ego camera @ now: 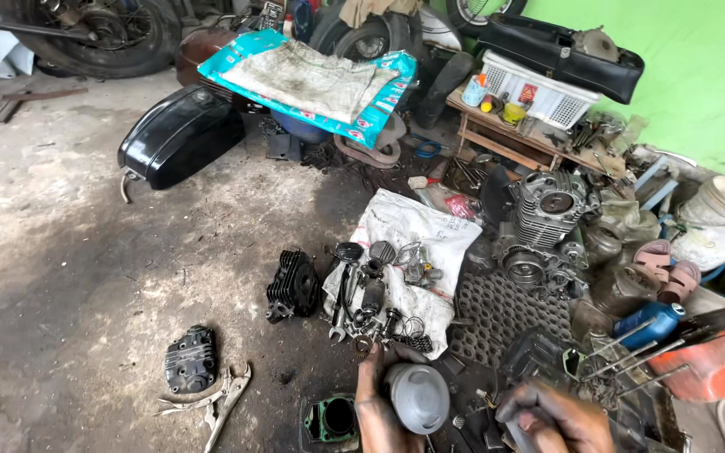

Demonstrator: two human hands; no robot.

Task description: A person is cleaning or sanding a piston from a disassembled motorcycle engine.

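Fingers of the left hand wrap the grey piston; right hand clenches a blurred tool, best kept square and steady over the floor.

Both hands are bare, with no gloves or sleeves in view. The left hand is smeared with dark grease. The right hand is grimy too and blurred.
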